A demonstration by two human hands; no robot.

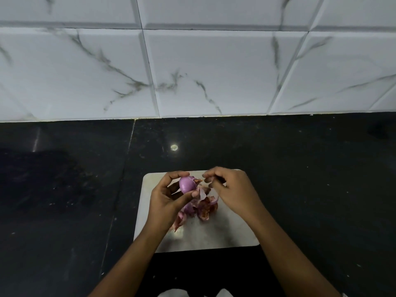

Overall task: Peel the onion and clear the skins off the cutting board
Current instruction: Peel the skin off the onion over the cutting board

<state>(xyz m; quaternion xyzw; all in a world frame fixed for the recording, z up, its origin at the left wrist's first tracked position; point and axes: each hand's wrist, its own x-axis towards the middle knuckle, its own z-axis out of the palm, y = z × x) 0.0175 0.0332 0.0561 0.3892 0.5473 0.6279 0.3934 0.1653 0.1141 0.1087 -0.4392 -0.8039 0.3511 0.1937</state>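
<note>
Left grip (169, 195) around onion (186, 185), right grip (232, 190) pinching skin, above mid-board skins (204, 209).

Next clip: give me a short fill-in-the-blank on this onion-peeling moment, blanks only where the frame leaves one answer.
1. The small purple onion is held in the ___ hand.
2. The right hand pinches a strip of ___ beside the onion.
3. The loose reddish onion skins lie piled on the pale rectangular ___.
4. The countertop under the board is ___ in colour.

Missing words: left; skin; cutting board; black
</note>
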